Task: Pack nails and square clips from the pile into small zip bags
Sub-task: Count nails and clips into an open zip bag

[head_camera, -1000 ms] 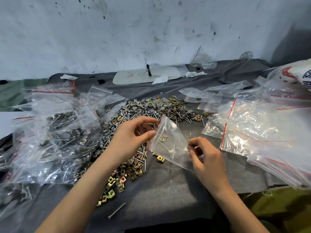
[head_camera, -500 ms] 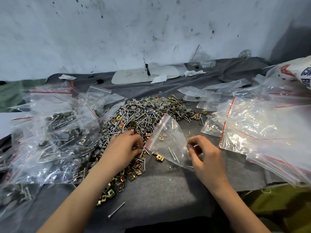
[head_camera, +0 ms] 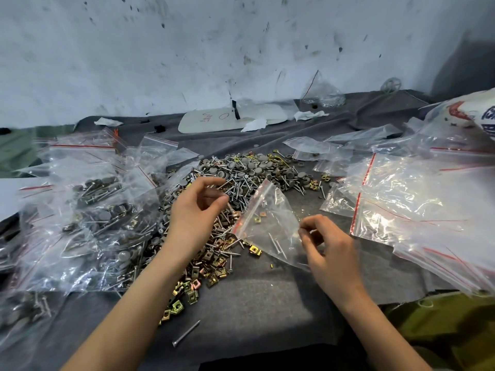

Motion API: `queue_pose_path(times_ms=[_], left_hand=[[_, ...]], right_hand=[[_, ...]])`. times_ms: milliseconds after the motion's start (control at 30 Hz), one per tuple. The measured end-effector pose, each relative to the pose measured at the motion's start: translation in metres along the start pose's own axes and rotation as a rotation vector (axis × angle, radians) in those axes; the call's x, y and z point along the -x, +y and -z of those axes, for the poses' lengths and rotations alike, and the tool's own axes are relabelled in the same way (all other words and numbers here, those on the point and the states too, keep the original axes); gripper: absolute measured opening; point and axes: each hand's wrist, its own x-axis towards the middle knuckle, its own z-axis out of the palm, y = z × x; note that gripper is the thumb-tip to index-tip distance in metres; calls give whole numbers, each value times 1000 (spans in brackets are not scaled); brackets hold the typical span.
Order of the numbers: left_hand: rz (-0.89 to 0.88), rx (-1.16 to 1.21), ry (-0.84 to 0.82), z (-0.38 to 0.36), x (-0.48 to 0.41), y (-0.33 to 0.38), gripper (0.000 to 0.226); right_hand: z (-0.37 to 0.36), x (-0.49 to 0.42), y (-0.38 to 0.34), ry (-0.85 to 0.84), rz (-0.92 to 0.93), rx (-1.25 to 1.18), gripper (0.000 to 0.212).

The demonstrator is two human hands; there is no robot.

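A pile of nails and grey caps [head_camera: 249,172] lies mid-table, with brass square clips [head_camera: 211,261] spilling toward me. A small clear zip bag [head_camera: 270,218] with a red seal stands tilted beside the pile, its mouth facing left; a few nails [head_camera: 277,245] and clips [head_camera: 257,219] show inside. My right hand [head_camera: 329,250] pinches the bag's lower right corner. Raised just above the pile, left of the bag's mouth, is my left hand [head_camera: 195,210], with thumb and fingers curled; motion blur hides whether anything is in it.
Filled zip bags [head_camera: 101,210] crowd the left side. Empty zip bags [head_camera: 417,204] are heaped on the right, below a printed sack [head_camera: 471,113]. One loose nail [head_camera: 186,336] lies on the grey cloth near me. A white board [head_camera: 233,119] rests by the wall.
My left hand left the bag's mouth, dropped onto the pile, then lifted again toward the bag. My right hand kept its pinch on the bag.
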Motion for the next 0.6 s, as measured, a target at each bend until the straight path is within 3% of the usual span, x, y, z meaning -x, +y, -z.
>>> queue_pose_path(times_ms=[133, 467, 600], left_hand=[[89, 256, -94, -9, 1, 11, 34], [103, 107, -267, -13, 10, 13, 26], [85, 36, -368, -10, 16, 11, 42]], right_hand=[[0, 0, -1, -6, 1, -4, 17], [0, 0, 0, 6, 11, -12, 18], [0, -1, 0, 66, 43, 6, 19]])
